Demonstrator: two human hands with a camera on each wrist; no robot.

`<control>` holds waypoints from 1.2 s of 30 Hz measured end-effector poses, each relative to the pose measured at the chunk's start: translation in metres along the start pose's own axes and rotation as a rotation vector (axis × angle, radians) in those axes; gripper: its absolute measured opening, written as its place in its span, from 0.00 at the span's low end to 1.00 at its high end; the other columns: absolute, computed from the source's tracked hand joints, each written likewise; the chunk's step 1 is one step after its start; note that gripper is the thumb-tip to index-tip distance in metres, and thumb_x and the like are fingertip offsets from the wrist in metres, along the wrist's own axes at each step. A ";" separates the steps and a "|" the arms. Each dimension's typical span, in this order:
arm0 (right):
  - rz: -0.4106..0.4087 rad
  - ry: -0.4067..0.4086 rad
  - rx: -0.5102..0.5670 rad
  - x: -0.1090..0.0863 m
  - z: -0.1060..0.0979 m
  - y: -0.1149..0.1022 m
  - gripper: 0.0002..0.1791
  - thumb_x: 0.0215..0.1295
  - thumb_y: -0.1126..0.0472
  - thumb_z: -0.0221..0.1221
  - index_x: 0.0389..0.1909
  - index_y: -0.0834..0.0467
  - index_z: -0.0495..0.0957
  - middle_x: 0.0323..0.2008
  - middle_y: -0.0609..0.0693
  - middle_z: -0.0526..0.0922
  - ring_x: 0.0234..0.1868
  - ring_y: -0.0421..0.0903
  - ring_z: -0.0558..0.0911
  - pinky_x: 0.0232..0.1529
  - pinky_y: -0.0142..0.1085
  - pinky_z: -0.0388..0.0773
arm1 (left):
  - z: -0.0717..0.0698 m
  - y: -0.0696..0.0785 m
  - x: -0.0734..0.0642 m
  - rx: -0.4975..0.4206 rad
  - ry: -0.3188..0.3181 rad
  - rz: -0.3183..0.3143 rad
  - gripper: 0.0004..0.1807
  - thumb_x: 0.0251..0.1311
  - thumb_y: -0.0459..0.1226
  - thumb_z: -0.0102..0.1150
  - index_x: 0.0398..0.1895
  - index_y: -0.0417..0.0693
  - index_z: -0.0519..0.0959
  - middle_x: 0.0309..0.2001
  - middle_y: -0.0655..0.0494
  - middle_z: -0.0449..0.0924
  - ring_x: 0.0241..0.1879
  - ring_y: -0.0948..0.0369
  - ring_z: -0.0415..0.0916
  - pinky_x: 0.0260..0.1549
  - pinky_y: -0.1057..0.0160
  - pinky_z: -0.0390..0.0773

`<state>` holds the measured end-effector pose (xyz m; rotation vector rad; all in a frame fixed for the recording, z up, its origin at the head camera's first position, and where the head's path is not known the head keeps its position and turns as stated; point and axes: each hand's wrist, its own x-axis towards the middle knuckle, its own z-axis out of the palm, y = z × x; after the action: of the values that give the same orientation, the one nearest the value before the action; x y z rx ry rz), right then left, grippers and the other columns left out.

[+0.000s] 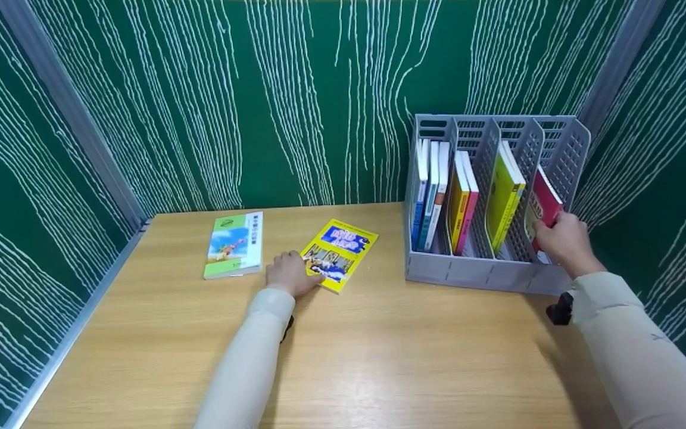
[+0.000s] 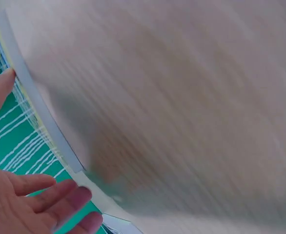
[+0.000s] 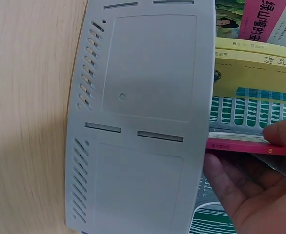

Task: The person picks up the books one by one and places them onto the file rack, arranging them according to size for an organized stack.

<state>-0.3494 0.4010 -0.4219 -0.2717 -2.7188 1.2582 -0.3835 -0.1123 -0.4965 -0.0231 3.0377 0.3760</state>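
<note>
My right hand point(image 1: 566, 241) pinches a thin red book point(image 1: 548, 196) standing in the rightmost compartment of a grey file rack point(image 1: 474, 271). In the right wrist view, thumb and fingers lie on opposite sides of its pink-red spine point(image 3: 245, 145). My left hand point(image 1: 290, 274) is at the near left side of a yellow book point(image 1: 352, 229) lying flat and angled on the table. Its thumb touches the book's edge in the left wrist view, while the other fingers point(image 2: 60, 200) are loosely bent and spread, not closed round it.
A green-and-white book point(image 1: 234, 245) lies flat left of my left hand. Several upright books point(image 1: 432, 196) fill the rack's left compartment, orange and pink ones point(image 1: 463, 205) the second, and yellow-green ones point(image 1: 505, 199) the third. Green walls point(image 1: 319, 107) with white lines enclose the wooden table point(image 1: 379, 357).
</note>
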 end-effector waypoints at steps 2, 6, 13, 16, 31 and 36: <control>-0.008 -0.003 -0.005 -0.002 -0.001 0.000 0.40 0.86 0.50 0.48 0.85 0.70 0.51 0.79 0.77 0.64 0.69 0.77 0.74 0.69 0.71 0.73 | 0.001 0.000 0.000 -0.039 -0.020 -0.009 0.51 0.67 0.64 0.67 0.77 0.34 0.68 0.67 0.39 0.79 0.66 0.46 0.74 0.73 0.42 0.74; -0.015 0.024 -0.010 -0.006 -0.002 -0.003 0.40 0.85 0.48 0.51 0.84 0.69 0.55 0.78 0.75 0.66 0.70 0.76 0.74 0.69 0.71 0.72 | 0.004 -0.001 -0.001 -0.079 -0.043 -0.005 0.51 0.69 0.65 0.65 0.78 0.34 0.67 0.67 0.40 0.79 0.66 0.46 0.74 0.73 0.43 0.73; -0.034 0.180 0.006 -0.017 -0.007 -0.014 0.40 0.84 0.43 0.50 0.82 0.68 0.59 0.75 0.75 0.70 0.71 0.73 0.76 0.67 0.69 0.76 | 0.005 -0.002 0.000 -0.102 -0.013 0.015 0.51 0.64 0.61 0.73 0.76 0.33 0.70 0.65 0.39 0.79 0.65 0.45 0.72 0.70 0.42 0.76; -0.039 0.257 0.033 -0.024 -0.010 -0.021 0.40 0.84 0.43 0.48 0.84 0.64 0.57 0.78 0.70 0.70 0.74 0.69 0.74 0.72 0.66 0.74 | 0.002 0.000 -0.001 -0.169 -0.020 -0.007 0.53 0.60 0.58 0.78 0.77 0.32 0.68 0.66 0.37 0.77 0.66 0.44 0.69 0.72 0.42 0.73; -0.167 0.384 0.017 -0.062 -0.020 -0.059 0.38 0.84 0.41 0.50 0.87 0.52 0.58 0.80 0.57 0.73 0.77 0.59 0.76 0.77 0.57 0.73 | -0.021 -0.005 0.002 -0.640 -0.218 -0.141 0.36 0.63 0.34 0.74 0.71 0.37 0.68 0.62 0.42 0.76 0.60 0.48 0.73 0.72 0.49 0.73; -0.233 0.378 0.001 -0.076 -0.016 -0.072 0.38 0.83 0.42 0.53 0.86 0.51 0.60 0.77 0.60 0.76 0.73 0.63 0.78 0.74 0.55 0.77 | -0.023 -0.003 -0.004 -0.700 -0.264 -0.143 0.32 0.65 0.30 0.68 0.71 0.38 0.69 0.60 0.45 0.78 0.56 0.51 0.75 0.65 0.54 0.76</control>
<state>-0.2795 0.3505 -0.3600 -0.1664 -2.3497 1.0250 -0.3812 -0.1205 -0.4744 -0.2111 2.4782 1.2804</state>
